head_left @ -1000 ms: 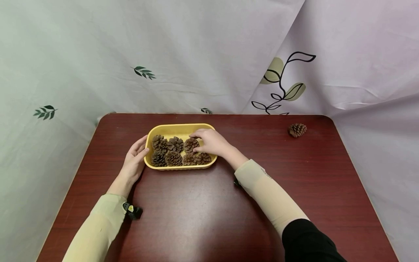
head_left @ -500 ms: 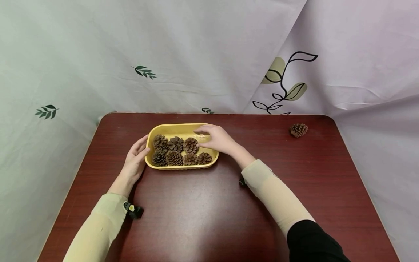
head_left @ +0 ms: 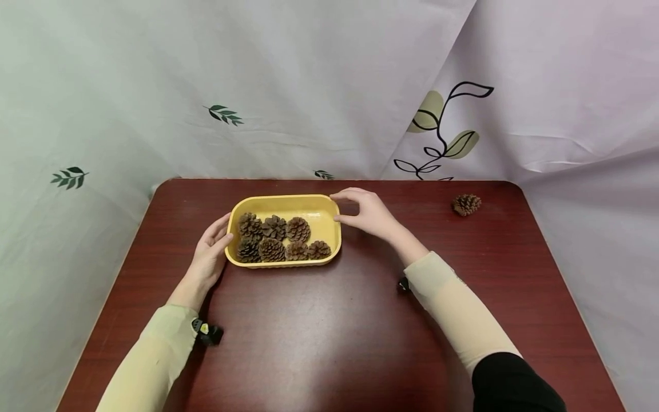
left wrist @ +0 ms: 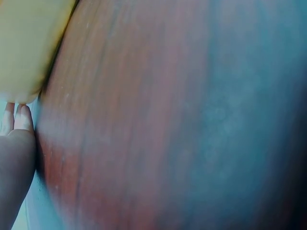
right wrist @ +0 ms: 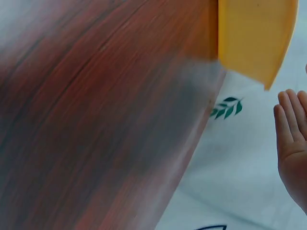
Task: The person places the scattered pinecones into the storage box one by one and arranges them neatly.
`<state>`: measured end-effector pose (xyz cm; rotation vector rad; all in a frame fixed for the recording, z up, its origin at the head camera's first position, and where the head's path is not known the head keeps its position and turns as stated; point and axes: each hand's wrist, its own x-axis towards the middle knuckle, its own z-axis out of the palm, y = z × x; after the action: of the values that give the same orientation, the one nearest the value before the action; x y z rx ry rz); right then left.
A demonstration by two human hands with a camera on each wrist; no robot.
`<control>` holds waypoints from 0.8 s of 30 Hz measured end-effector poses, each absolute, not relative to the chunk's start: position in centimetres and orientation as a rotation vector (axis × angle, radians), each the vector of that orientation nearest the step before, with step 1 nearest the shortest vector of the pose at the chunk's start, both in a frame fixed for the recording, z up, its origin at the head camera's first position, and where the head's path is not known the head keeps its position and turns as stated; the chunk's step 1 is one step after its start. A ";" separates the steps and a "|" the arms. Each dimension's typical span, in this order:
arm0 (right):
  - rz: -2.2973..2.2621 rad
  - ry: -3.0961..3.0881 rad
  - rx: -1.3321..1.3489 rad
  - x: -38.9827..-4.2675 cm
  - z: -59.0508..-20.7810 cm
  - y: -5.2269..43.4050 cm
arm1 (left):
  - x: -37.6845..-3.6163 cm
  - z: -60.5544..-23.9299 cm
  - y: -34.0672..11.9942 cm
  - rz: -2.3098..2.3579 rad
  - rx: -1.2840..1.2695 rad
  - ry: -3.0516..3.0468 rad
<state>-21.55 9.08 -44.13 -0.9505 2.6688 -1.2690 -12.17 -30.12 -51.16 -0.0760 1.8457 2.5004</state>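
A yellow rectangular plastic tray (head_left: 283, 264) with rounded corners stands near the table's far edge. Several brown pine cones (head_left: 272, 250) lie in it, in two rows; the upper right part of its floor is bare. My left hand (head_left: 208, 254) holds the tray's left end, thumb on the rim and fingers along the outer wall; the left wrist view shows those fingertips against the yellow wall (left wrist: 29, 48). By the tray's upper right corner is my right hand (head_left: 372, 214), thumb and fingers spread, with nothing held. In the right wrist view its fingers (right wrist: 290, 112) are straight.
A single pine cone (head_left: 466, 205) lies at the far right of the reddish-brown table (head_left: 309, 332). Behind the table hangs a pale cloth (head_left: 288, 86) with leaf prints.
My right hand has drawn back from the pine cone at the inner right of the tray, moving right to the tray's corner. That cone stays in the tray. My left hand keeps its place.
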 end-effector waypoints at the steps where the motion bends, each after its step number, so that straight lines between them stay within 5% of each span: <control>1: -1.272 2.674 -0.940 -21.6 -44.2 9.5 | -12.2 -51.1 -30.1 2.497 -0.074 1.849; 24: -1.299 2.832 -0.649 -21.1 -44.9 20.5 | -12.0 -51.1 -30.1 2.491 -0.083 1.844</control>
<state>-21.08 20.55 -44.91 -0.6490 2.8318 -1.2985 -12.04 -30.11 -51.07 -0.0831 1.8441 2.4906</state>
